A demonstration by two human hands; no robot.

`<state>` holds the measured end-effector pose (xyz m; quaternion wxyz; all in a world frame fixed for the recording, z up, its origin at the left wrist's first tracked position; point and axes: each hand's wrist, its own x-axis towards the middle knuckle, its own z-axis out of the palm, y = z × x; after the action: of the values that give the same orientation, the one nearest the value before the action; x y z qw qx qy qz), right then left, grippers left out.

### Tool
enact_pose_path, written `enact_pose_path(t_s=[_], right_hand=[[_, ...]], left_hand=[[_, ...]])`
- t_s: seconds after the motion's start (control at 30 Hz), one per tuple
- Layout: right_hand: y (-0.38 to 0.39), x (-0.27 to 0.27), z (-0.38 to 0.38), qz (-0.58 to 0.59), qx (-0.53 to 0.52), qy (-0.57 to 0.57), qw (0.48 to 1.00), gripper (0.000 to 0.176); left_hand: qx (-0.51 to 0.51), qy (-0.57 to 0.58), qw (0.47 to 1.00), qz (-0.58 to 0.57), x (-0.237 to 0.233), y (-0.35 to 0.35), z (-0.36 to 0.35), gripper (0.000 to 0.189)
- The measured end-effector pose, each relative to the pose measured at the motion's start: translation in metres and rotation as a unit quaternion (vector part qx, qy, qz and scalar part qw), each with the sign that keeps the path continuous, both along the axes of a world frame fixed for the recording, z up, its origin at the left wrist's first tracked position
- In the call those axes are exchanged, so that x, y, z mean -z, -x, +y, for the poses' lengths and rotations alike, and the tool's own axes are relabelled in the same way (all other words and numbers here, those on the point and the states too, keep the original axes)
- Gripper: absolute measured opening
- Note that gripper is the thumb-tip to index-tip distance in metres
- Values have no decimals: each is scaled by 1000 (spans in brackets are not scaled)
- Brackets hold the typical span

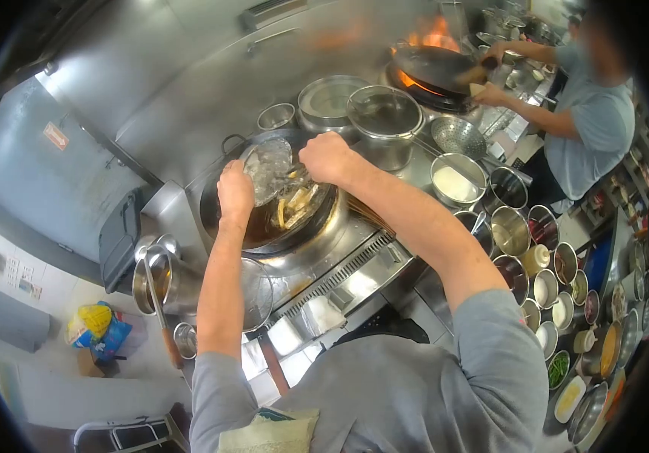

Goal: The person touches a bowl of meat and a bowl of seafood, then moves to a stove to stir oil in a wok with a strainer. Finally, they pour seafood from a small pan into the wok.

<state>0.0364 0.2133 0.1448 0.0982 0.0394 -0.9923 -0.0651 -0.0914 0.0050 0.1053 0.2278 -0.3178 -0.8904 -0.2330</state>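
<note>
My left hand (235, 189) is closed on the near-left rim of a shiny round metal bowl (270, 164), tilted over a large dark wok (215, 215) on the stove. My right hand (326, 157) is closed just right of the bowl, over the wok's far side. What its fingers hold, if anything, I cannot make out. Below the hands, pale and yellowish pieces of food (294, 208) lie in brown liquid in the wok. Glossy grey pieces, somewhat blurred, show around the bowl's right edge.
A co-worker (589, 128) at right handles another wok (434, 69) over high flames (436, 34). Pots, including a lidded one (386, 113), and a perforated ladle (458, 136) stand between us. Several ingredient containers (545, 288) line the right. A steel pot (181, 283) is at left.
</note>
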Motion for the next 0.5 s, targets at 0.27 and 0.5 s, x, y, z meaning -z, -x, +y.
enact_pose_path(t_s=[0.27,0.5], right_hand=[[-24,2,31,-15,77,63,995,27],[-177,54,-8,276,28,460,844,49]], left_hand=[[-23,-322,919,-225,6,38,-94,26],[22,-518,727,-450,30,-63,-142,35]])
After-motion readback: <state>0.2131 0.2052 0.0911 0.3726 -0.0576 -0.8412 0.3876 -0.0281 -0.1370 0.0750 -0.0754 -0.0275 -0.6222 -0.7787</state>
